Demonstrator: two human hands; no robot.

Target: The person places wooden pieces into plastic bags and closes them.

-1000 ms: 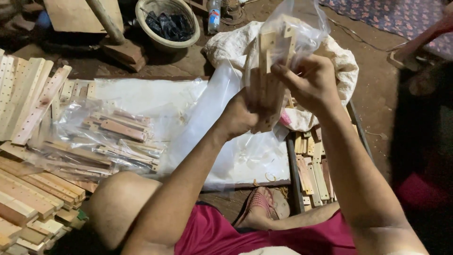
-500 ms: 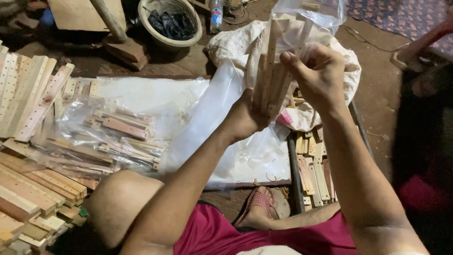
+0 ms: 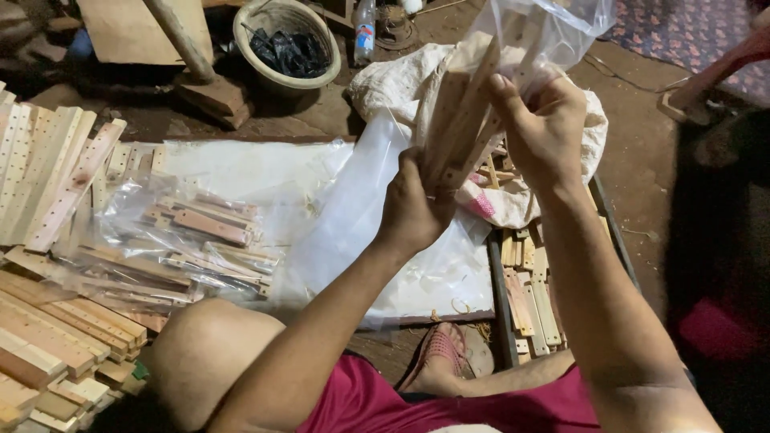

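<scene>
Left hand (image 3: 413, 210) was closed around the lower end of a bundle of perforated wooden slats (image 3: 459, 120), held upright above the clear plastic sheet (image 3: 337, 232) on the floor. Right hand (image 3: 541, 124) pinched the bundle's upper part, where a clear plastic bag (image 3: 553, 32) covered the slat tops. Those slats looked light and stiff but thin, probably easy to snap or splay, so a grip low around the whole bundle seemed soundest; the bag film looked slippery and soft. How many slats the bundle held was hidden by both hands, and the bag's top was cut off by the frame edge.
</scene>
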